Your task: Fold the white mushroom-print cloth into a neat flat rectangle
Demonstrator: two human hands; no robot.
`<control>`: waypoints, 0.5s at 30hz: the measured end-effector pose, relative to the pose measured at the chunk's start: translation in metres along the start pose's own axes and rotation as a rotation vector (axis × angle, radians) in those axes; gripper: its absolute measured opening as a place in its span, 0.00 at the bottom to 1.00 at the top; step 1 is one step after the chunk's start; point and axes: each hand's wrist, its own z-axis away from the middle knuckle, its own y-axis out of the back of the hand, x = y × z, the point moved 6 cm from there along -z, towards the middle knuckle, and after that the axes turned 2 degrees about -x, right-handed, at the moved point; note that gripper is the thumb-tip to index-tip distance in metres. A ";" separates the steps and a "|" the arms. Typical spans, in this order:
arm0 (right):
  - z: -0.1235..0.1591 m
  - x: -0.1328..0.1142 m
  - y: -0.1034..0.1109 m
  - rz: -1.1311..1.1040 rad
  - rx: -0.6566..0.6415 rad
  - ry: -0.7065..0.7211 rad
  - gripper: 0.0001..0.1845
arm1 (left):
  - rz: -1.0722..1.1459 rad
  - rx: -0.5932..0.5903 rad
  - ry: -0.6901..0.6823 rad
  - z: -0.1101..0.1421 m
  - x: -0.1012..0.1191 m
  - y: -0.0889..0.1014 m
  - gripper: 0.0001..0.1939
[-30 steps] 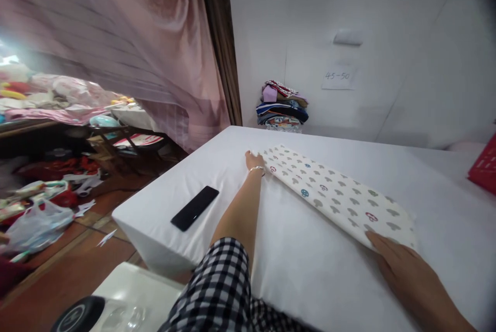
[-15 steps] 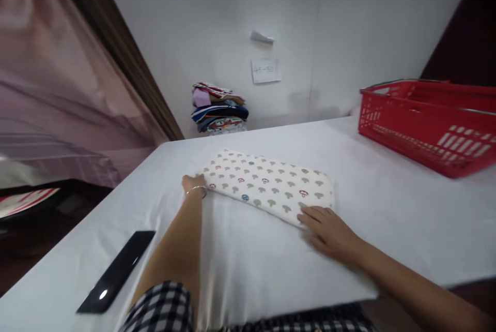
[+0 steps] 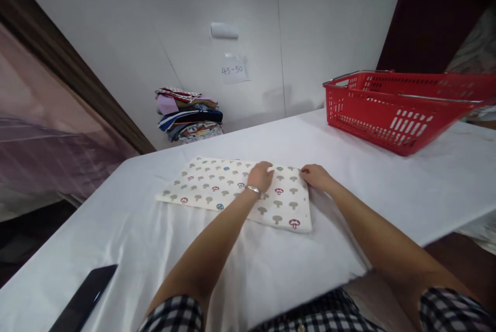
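Note:
A folded white cloth (image 3: 205,187) printed with small grey, red, blue and green mushrooms lies flat on the white-covered table. My left hand (image 3: 260,177), with a bracelet at its wrist, rests on top of the cloth right of its middle. Its fingers point to the far edge, with a small gap beside the thumb. At the far right corner, my right hand (image 3: 316,176) has its fingers closed on the cloth's edge. That hand's fingertips are partly hidden.
A red plastic basket (image 3: 372,115) with metal handles stands at the right. Against the wall is a pile of folded clothes (image 3: 189,115), below a paper sign (image 3: 235,69) reading 45-50. A dark flat object (image 3: 85,298) lies near left. Pink fabric (image 3: 50,109) hangs at the left.
My left hand has moved right from the cloth's left end onto its top. My right hand has gone from the near edge to the far right corner. The view has shifted right.

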 end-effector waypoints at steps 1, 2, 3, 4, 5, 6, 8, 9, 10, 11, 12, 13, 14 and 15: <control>0.002 0.000 -0.003 0.002 0.017 0.012 0.11 | -0.001 -0.026 -0.084 -0.005 0.019 -0.012 0.14; 0.005 0.001 -0.006 -0.009 0.029 0.022 0.12 | -0.018 -0.053 -0.151 -0.010 0.035 -0.023 0.15; 0.008 0.003 -0.008 -0.036 0.038 0.030 0.12 | -0.043 -0.081 -0.197 -0.016 0.046 -0.032 0.17; 0.011 0.004 -0.010 -0.076 0.045 0.039 0.13 | -0.072 -0.111 -0.226 -0.021 0.054 -0.041 0.18; 0.013 0.006 -0.011 -0.126 0.053 0.046 0.13 | -0.104 -0.142 -0.239 -0.026 0.058 -0.048 0.20; 0.014 0.007 -0.011 -0.174 0.067 0.055 0.14 | -0.132 -0.173 -0.244 -0.031 0.060 -0.054 0.21; 0.016 0.007 -0.010 -0.250 0.095 0.094 0.14 | -0.173 -0.223 -0.257 -0.037 0.060 -0.062 0.19; 0.016 0.006 -0.010 -0.286 0.097 0.126 0.15 | -0.180 -0.232 -0.265 -0.038 0.059 -0.063 0.17; 0.016 0.004 -0.011 -0.331 0.087 0.160 0.15 | -0.176 -0.226 -0.268 -0.038 0.058 -0.063 0.14; 0.015 0.003 -0.012 -0.387 0.068 0.192 0.15 | -0.164 -0.204 -0.264 -0.036 0.057 -0.061 0.12; 0.014 0.002 -0.013 -0.453 0.038 0.214 0.15 | -0.146 -0.172 -0.254 -0.034 0.056 -0.057 0.10; 0.013 0.001 -0.015 -0.522 0.000 0.219 0.15 | -0.125 -0.138 -0.240 -0.031 0.054 -0.054 0.10; 0.011 0.003 -0.017 -0.583 -0.036 0.202 0.14 | -0.105 -0.109 -0.226 -0.028 0.053 -0.051 0.09; 0.009 0.006 -0.018 -0.626 -0.059 0.168 0.12 | -0.087 -0.091 -0.217 -0.025 0.052 -0.048 0.09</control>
